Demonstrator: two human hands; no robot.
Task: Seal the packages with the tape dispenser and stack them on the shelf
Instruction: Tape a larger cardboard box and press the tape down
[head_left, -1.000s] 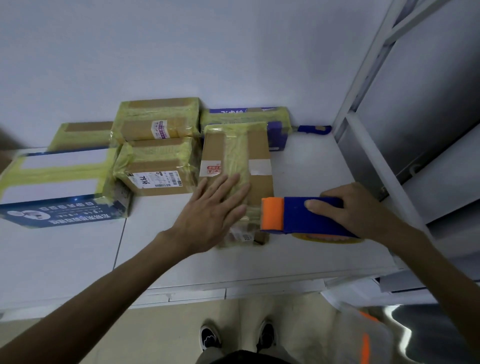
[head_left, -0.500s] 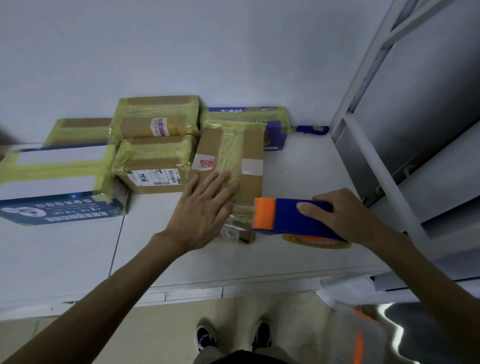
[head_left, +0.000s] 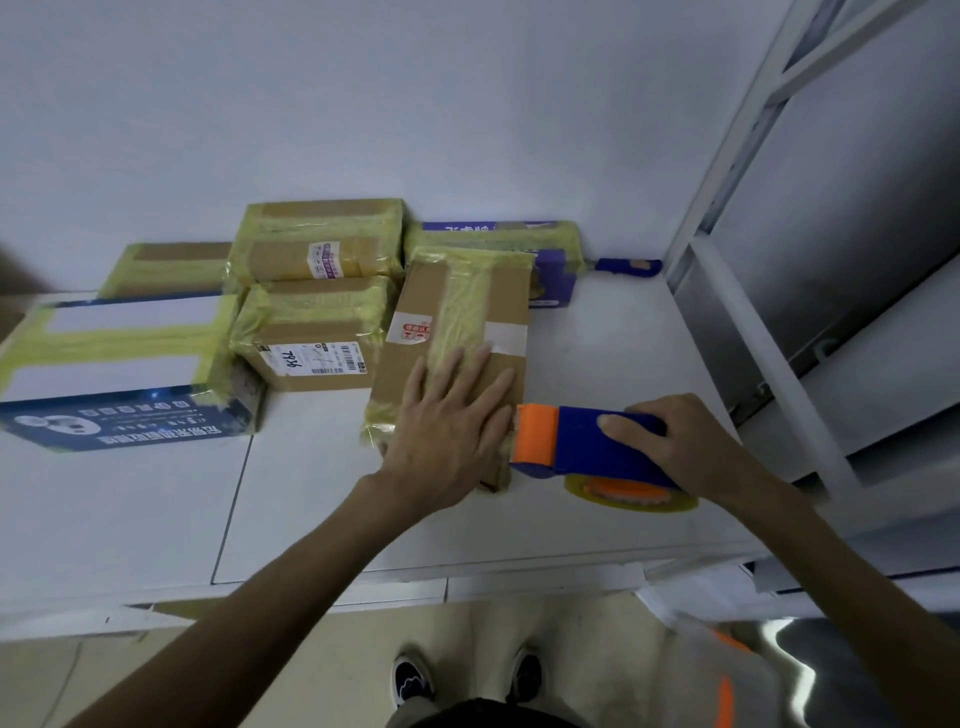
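A brown cardboard package (head_left: 462, 306) with a strip of yellowish tape along its top lies on the white table (head_left: 311, 499). My left hand (head_left: 449, 426) rests flat on its near end, fingers spread. My right hand (head_left: 675, 441) grips the blue and orange tape dispenser (head_left: 576, 441), whose orange front touches the package's near right corner. The yellow tape roll (head_left: 631, 493) shows under the dispenser.
Several taped packages stand at the back: two brown ones stacked (head_left: 317, 291), a flat one (head_left: 166, 265), a blue-and-white box (head_left: 114, 374) at left, a purple box (head_left: 524, 244). A blue handle (head_left: 628, 266) lies by the wall. A metal shelf frame (head_left: 753, 291) rises at right.
The package has shifted slightly and my left hand has slid with it. My right hand keeps the dispenser against the package's near right corner.
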